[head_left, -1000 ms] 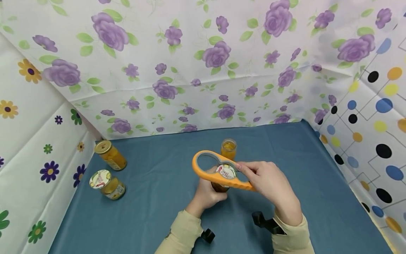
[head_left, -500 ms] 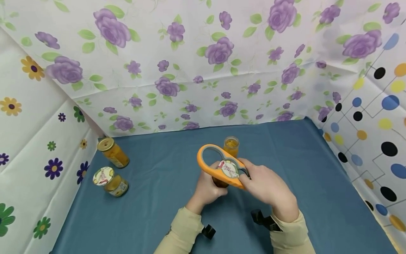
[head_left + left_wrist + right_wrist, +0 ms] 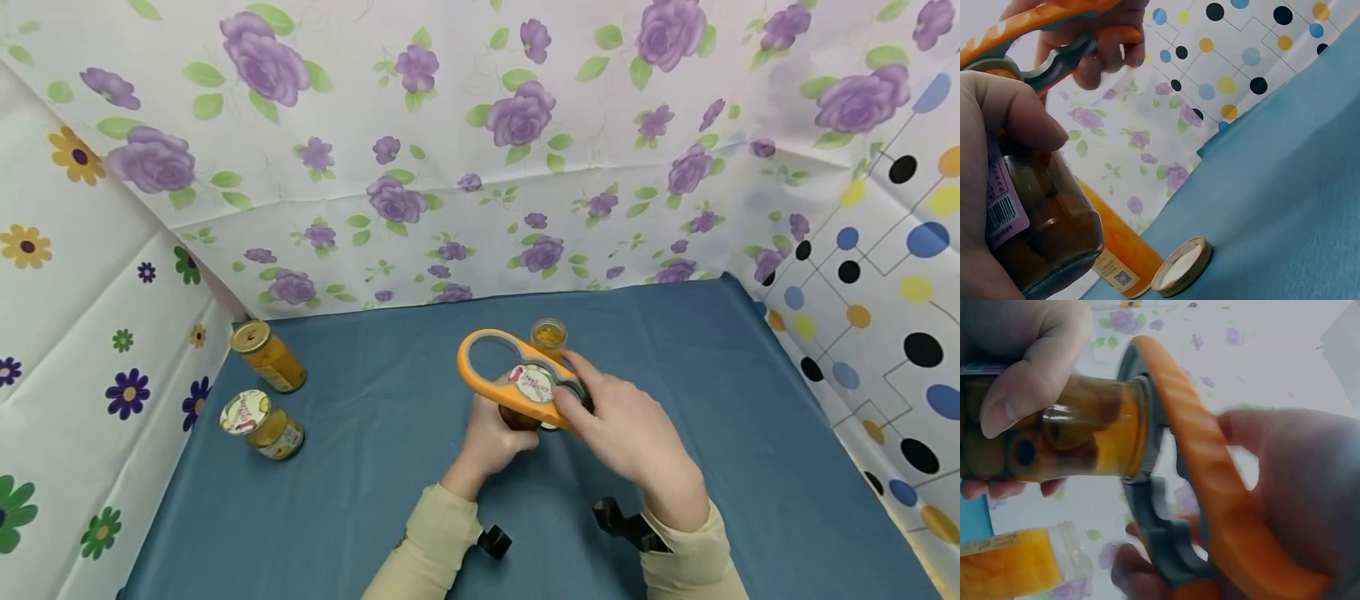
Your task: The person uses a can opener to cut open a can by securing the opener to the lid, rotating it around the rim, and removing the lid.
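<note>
In the head view my left hand [image 3: 491,437] grips a glass jar [image 3: 1060,219] of dark, round fruit, held upright over the table. A patterned lid [image 3: 534,382] tops this jar. My right hand [image 3: 630,429] grips the handle end of an orange and grey jar opener [image 3: 1207,469], thumb on one side and fingers on the other. The right wrist view shows one of the opener's grey inner curves round the lid; its larger ring stands off to the left in the head view. Behind the hands is a lidless jar [image 3: 549,335] with orange contents.
A loose lid [image 3: 1182,267] lies on the table beside the lidless jar. At the far left stand a gold-lidded jar [image 3: 273,362] and a jar of yellowish fruit [image 3: 277,433] with a patterned lid. Patterned cloth walls [image 3: 420,250] enclose the blue tabletop [image 3: 360,467].
My right hand has moved from a thumb hold at the opener's end to a fuller grip round its handles. The opener has turned slightly back and forth; the left hand keeps its hold.
</note>
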Demonstrator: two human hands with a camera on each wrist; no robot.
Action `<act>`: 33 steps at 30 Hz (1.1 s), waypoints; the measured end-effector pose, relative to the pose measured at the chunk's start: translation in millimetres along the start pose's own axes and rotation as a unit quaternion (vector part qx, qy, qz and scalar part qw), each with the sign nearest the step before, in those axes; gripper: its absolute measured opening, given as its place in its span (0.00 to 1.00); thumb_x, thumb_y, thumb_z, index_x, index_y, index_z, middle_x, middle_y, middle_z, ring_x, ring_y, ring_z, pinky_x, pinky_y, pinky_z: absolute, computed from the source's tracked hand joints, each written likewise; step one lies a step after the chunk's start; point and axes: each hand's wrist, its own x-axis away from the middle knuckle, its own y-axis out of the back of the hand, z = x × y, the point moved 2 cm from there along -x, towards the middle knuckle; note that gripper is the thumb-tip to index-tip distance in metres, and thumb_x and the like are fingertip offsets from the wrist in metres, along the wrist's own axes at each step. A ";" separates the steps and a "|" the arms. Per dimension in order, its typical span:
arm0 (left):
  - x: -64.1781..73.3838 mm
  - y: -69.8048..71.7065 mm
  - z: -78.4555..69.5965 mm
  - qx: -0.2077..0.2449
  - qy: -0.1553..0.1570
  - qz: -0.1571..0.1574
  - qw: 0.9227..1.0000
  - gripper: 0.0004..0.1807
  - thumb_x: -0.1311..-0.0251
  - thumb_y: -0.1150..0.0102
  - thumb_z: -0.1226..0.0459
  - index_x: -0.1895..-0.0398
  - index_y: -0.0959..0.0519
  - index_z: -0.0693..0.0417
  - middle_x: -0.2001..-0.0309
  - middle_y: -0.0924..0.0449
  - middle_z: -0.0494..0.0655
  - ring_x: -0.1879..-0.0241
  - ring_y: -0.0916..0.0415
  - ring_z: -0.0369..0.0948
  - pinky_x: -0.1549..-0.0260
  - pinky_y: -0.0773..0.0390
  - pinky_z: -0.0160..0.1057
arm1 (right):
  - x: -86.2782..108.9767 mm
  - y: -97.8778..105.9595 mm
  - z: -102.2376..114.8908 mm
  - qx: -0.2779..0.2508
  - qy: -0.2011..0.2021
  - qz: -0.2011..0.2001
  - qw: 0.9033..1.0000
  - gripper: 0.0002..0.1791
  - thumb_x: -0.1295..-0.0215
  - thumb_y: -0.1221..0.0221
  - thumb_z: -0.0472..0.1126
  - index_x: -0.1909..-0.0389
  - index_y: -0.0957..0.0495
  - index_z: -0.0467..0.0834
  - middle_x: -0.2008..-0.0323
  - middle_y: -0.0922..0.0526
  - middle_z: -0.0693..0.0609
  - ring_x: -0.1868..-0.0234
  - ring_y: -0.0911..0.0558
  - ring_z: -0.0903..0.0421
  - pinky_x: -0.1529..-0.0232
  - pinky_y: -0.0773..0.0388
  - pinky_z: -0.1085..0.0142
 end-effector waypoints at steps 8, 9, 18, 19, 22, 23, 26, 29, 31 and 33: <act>2.1 3.5 21.8 0.007 -0.032 -0.012 0.999 0.37 0.66 0.35 0.83 0.42 0.18 0.63 0.53 0.15 0.58 0.63 0.23 0.46 0.64 0.24 0.41 | 4.4 0.3 4.4 0.077 0.094 -0.073 0.990 0.49 0.38 0.23 0.59 0.19 0.31 0.50 0.71 0.26 0.59 0.79 0.30 0.62 0.78 0.31 0.63; 1.9 3.6 19.8 0.005 -0.036 -0.010 0.999 0.38 0.67 0.36 0.83 0.42 0.19 0.64 0.54 0.15 0.59 0.65 0.24 0.45 0.65 0.26 0.41 | 5.0 0.7 4.5 0.082 0.098 -0.081 0.988 0.47 0.39 0.22 0.57 0.21 0.29 0.50 0.71 0.26 0.59 0.79 0.31 0.62 0.79 0.31 0.63; -2.5 6.6 -18.7 0.032 -0.052 0.022 0.998 0.32 0.64 0.39 0.85 0.47 0.21 0.71 0.61 0.18 0.60 0.71 0.27 0.40 0.71 0.26 0.39 | 9.7 3.2 5.9 0.101 0.114 -0.109 0.982 0.43 0.41 0.21 0.53 0.25 0.24 0.52 0.72 0.27 0.60 0.80 0.33 0.62 0.79 0.33 0.63; -2.1 6.9 -18.9 0.038 -0.049 0.026 0.998 0.32 0.64 0.39 0.85 0.46 0.21 0.72 0.61 0.18 0.61 0.70 0.28 0.40 0.71 0.26 0.39 | 9.9 3.6 6.1 0.102 0.116 -0.109 0.982 0.43 0.41 0.21 0.53 0.25 0.24 0.52 0.72 0.27 0.60 0.80 0.33 0.62 0.79 0.33 0.64; 0.0 7.6 -12.2 0.061 -0.042 0.045 0.996 0.32 0.63 0.39 0.86 0.46 0.22 0.73 0.60 0.18 0.64 0.69 0.27 0.41 0.68 0.26 0.41 | 11.1 5.3 6.4 0.107 0.131 -0.109 0.980 0.43 0.42 0.20 0.52 0.25 0.24 0.53 0.72 0.26 0.60 0.80 0.34 0.63 0.79 0.34 0.64; 0.8 7.7 -8.3 0.065 -0.045 0.053 0.995 0.32 0.63 0.39 0.86 0.45 0.22 0.73 0.60 0.18 0.65 0.69 0.27 0.42 0.67 0.26 0.41 | 11.8 6.1 6.3 0.108 0.138 -0.109 0.979 0.43 0.42 0.20 0.51 0.25 0.24 0.53 0.72 0.26 0.60 0.81 0.34 0.63 0.79 0.34 0.64; 2.8 8.1 6.1 0.068 -0.053 0.083 0.993 0.34 0.64 0.36 0.85 0.44 0.22 0.73 0.58 0.16 0.66 0.66 0.25 0.44 0.63 0.24 0.42 | 14.4 9.1 5.8 0.111 0.159 -0.113 0.975 0.43 0.44 0.19 0.49 0.26 0.24 0.54 0.72 0.26 0.60 0.81 0.36 0.64 0.79 0.35 0.65; 3.0 8.6 12.4 0.067 -0.061 0.111 0.990 0.34 0.61 0.33 0.82 0.42 0.22 0.70 0.57 0.15 0.63 0.66 0.24 0.43 0.62 0.23 0.42 | 16.6 12.1 4.9 0.114 0.174 -0.117 0.971 0.42 0.45 0.19 0.47 0.27 0.23 0.53 0.72 0.27 0.62 0.81 0.37 0.65 0.79 0.35 0.66; 2.5 9.0 12.7 0.071 -0.064 0.126 0.987 0.34 0.60 0.32 0.80 0.41 0.22 0.69 0.57 0.16 0.62 0.66 0.24 0.43 0.62 0.22 0.42 | 17.1 13.5 4.3 0.118 0.181 -0.119 0.969 0.42 0.45 0.19 0.46 0.28 0.22 0.53 0.72 0.27 0.62 0.81 0.37 0.65 0.78 0.35 0.66; 2.0 9.3 13.2 0.078 -0.066 0.137 0.985 0.33 0.58 0.31 0.78 0.41 0.22 0.68 0.57 0.16 0.63 0.65 0.24 0.43 0.61 0.21 0.42 | 17.3 14.7 3.7 0.120 0.186 -0.118 0.968 0.42 0.46 0.19 0.46 0.27 0.22 0.52 0.72 0.27 0.62 0.81 0.38 0.65 0.78 0.35 0.66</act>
